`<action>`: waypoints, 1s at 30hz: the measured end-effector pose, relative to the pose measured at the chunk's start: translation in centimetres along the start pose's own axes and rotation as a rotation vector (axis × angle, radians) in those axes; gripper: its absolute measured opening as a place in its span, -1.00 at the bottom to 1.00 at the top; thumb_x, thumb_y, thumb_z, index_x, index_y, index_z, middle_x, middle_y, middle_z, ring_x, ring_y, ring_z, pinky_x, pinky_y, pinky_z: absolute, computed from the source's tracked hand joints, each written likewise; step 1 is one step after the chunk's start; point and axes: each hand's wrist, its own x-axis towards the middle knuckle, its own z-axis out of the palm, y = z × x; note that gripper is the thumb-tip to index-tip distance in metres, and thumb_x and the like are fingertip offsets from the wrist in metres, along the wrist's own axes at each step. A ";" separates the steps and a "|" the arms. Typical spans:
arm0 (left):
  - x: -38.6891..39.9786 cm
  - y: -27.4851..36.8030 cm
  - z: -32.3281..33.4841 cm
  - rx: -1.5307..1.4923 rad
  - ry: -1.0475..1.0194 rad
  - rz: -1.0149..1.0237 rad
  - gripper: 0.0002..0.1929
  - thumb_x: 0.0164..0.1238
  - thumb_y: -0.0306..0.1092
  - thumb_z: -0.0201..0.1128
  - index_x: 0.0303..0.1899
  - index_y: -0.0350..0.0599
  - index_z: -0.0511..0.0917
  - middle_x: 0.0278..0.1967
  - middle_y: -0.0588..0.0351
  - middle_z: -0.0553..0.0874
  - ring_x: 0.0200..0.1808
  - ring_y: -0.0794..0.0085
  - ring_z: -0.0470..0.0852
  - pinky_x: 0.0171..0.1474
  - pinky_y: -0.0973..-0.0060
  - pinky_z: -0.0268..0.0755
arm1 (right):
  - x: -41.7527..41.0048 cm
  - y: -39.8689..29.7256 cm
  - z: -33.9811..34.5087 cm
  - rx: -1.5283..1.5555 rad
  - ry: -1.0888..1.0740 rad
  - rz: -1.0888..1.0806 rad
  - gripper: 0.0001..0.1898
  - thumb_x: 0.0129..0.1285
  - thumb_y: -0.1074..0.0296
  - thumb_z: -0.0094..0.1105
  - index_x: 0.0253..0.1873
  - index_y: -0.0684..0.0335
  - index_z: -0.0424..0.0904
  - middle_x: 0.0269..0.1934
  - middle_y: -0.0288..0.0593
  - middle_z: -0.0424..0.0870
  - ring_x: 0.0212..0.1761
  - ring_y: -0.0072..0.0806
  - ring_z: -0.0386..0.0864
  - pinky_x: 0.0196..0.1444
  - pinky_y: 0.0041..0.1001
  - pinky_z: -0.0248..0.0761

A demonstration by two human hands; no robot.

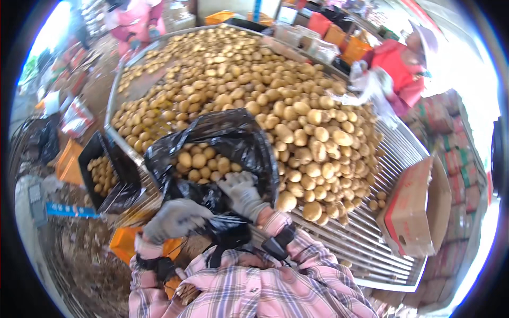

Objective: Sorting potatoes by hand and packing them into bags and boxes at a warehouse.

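In front of me a black plastic bag [254, 147] stands wide at the near edge of a metal sorting table, with potatoes [199, 161] inside it. My right hand [241, 194], in a grey work glove, reaches into the bag's near right side, fingertips beside the potatoes; whether it grips one cannot be told. My left hand [177, 218], gloved too and blurred, is at the near left rim of the bag; its fingers are partly hidden. A large heap of loose potatoes [314, 147] lies behind and to the right of the bag.
A slatted metal rack [358, 246] runs along the right, with a cardboard box [409, 206] on it. A black-lined crate of potatoes [103, 175] stands at the left, near orange crates [69, 161]. One person [401, 75] holds clear plastic at the right; another [137, 24] stands far left.
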 end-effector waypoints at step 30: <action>11.4 5.0 14.0 -1.061 0.108 -0.187 -0.39 0.57 -0.12 0.17 0.47 -0.21 0.23 0.19 0.00 0.56 0.15 0.33 0.60 0.21 0.28 0.55 | -12.5 3.7 -10.5 0.623 0.630 0.227 -0.48 0.13 0.25 0.52 0.18 0.20 0.55 -0.21 -0.05 0.67 -0.26 -0.20 0.70 -0.26 -0.30 0.59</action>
